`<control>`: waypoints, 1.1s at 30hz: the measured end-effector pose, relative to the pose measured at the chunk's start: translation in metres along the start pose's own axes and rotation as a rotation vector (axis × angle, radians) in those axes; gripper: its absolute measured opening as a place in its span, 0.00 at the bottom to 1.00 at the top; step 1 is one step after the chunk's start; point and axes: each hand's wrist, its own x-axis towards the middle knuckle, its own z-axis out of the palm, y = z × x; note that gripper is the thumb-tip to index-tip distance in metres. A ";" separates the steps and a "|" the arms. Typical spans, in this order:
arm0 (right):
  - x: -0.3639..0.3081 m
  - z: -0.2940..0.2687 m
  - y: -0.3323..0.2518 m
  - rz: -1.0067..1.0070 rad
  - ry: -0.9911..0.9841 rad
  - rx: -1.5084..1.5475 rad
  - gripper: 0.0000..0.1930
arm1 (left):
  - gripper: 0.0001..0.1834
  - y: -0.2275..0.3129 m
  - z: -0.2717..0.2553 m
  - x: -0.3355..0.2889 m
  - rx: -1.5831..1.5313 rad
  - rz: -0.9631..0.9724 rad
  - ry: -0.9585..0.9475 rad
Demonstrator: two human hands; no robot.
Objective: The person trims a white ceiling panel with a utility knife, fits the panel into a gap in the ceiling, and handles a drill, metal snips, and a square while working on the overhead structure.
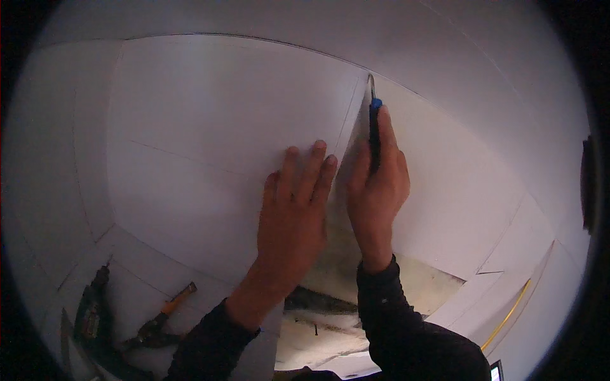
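My left hand (293,209) lies flat on a large white panel (190,108), its fingers spread and pointing away from me. Thin dark lines run across that panel. In my right hand (379,200) is a slim hook-tipped hand tool (375,120) with a black and blue handle, my index finger stretched along it. Its curved metal tip meets the panel's far right corner, by the dark seam along the far side. Between the white panel and a cream-coloured surface (438,171) to the right, a darker, narrow wedge opens toward me.
At the lower left lie a dark green power drill (94,317) and a hammer (155,324) with an orange-brown handle. A yellow strip (507,314), perhaps a tape measure, extends at the right. A small lit screen (496,370) shows at the lower right, and a dark object (588,184) stands at the right edge.
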 end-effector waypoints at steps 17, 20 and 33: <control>-0.001 -0.010 0.018 -0.063 0.045 0.070 0.33 | 0.49 0.006 -0.003 -0.003 0.000 0.005 -0.022; 0.000 -0.009 0.017 -0.077 0.040 0.080 0.33 | 0.49 0.005 -0.002 -0.004 0.016 0.010 -0.019; 0.020 -0.033 -0.026 0.144 -0.170 -0.007 0.29 | 0.37 0.008 -0.003 0.003 0.001 0.010 0.056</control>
